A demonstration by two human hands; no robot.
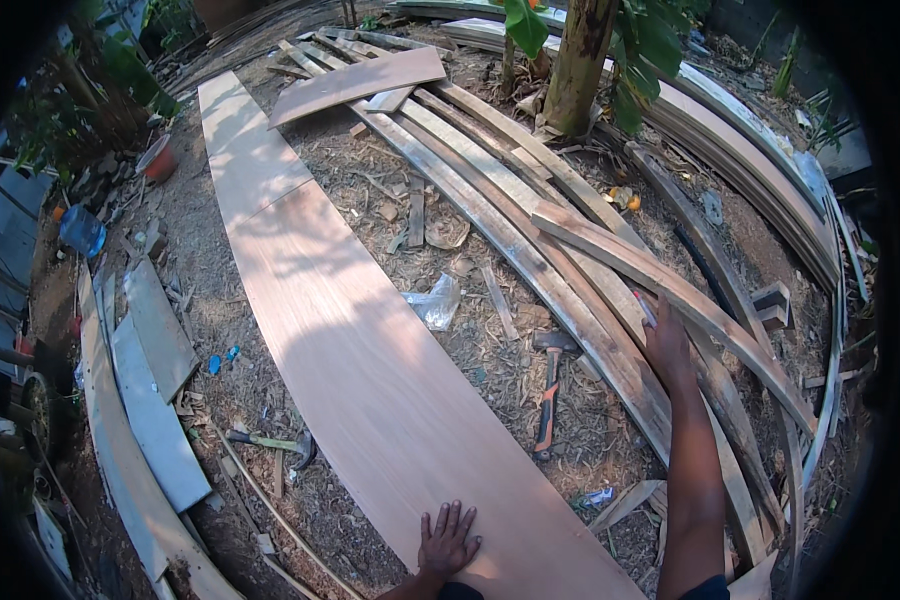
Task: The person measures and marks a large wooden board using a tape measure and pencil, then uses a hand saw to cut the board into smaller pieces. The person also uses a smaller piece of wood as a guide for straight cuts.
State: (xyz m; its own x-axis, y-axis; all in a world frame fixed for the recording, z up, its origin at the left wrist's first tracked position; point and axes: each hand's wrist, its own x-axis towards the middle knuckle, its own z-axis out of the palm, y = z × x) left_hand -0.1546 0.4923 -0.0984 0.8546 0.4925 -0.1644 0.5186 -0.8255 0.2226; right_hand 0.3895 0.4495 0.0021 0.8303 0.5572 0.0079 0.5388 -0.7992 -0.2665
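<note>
- Dirt ground (210,310), strewn with wood shavings and dappled with shade, spreads around your work.
- Your left hand (448,540) lies flat, fingers spread and holding nothing, on the near part of the plywood sheet (355,335).
- That sheet's long axis runs away from you and leans to your left; your left hand is the nearer of the 2 to it.
- Your right hand (668,345) reaches farther forward, over the long timbers (530,265) to the right of the sheet; you cannot tell from this view whether its fingers grip anything.
- Just beyond those fingers, a squared beam (695,305) lies slantwise on top of the timbers, its long axis running from far left to near right.
- Between sheet and timbers rest a hammer (549,395) with an orange and black handle and, farther off, a clear plastic wrapper (437,302).
- Left of the sheet, a 2nd hammer (268,440), green-handled, lies near pale boards (150,410).
- Farthest out, a short board (360,85) crosses the timbers' far ends, left of a tree trunk (578,70).
</note>
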